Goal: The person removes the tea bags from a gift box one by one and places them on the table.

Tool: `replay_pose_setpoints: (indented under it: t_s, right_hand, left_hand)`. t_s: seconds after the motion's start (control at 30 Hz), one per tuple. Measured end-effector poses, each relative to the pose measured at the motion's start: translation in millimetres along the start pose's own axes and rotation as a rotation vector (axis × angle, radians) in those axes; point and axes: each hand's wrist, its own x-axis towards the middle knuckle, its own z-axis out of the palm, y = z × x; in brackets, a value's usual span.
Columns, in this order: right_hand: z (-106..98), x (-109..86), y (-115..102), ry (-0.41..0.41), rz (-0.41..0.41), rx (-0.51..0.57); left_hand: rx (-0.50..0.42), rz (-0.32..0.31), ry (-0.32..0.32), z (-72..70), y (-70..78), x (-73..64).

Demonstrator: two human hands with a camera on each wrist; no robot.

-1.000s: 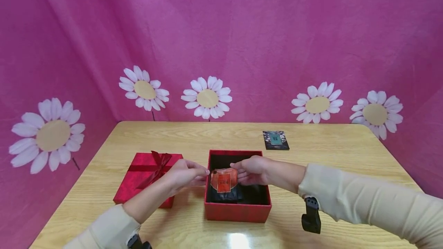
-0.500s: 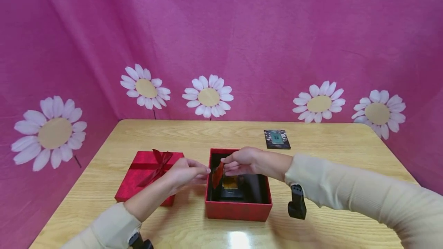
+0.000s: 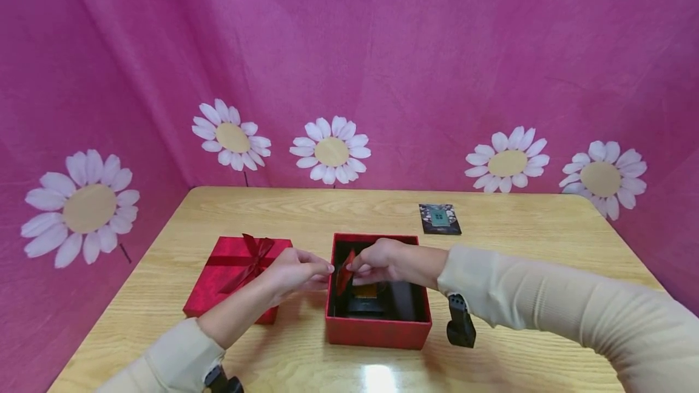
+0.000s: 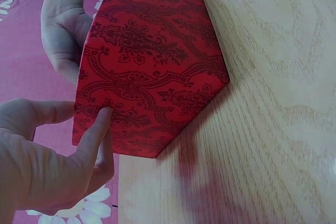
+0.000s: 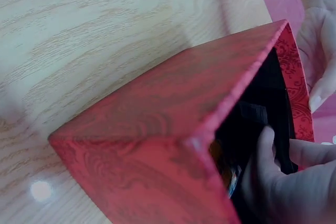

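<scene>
Two pinches: L hand [image 3: 299,270], box edge [image 3: 329,299]; R hand [image 3: 377,262], red pkt [image 3: 345,273] well off R wall [image 3: 425,284]

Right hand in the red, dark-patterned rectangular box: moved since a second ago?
Yes. In the head view, the bare right hand has shifted left, closer to the left wall of the red, dark-patterned box.

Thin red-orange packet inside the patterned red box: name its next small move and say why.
Probably ease the packet against the box's left wall: the right hand pinches it steeply tilted beside that wall, while the left hand touches the wall from outside.
</scene>
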Motion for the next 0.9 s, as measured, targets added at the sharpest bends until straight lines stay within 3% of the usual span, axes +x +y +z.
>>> replay_pose_setpoints:
  t_s: [0.4,0.9]
  right_hand:
    - [-11,-9.8,0,-0.036,-0.077,-0.051]
    - [-21,-32.5,9,0.069,-0.141,-0.123]
  left_hand:
    - [-0.011,0.013,-0.011,0.3,0.0,-1.0]
    - [-0.016,-0.023,-0.019,-1.8,0.1,0.8]
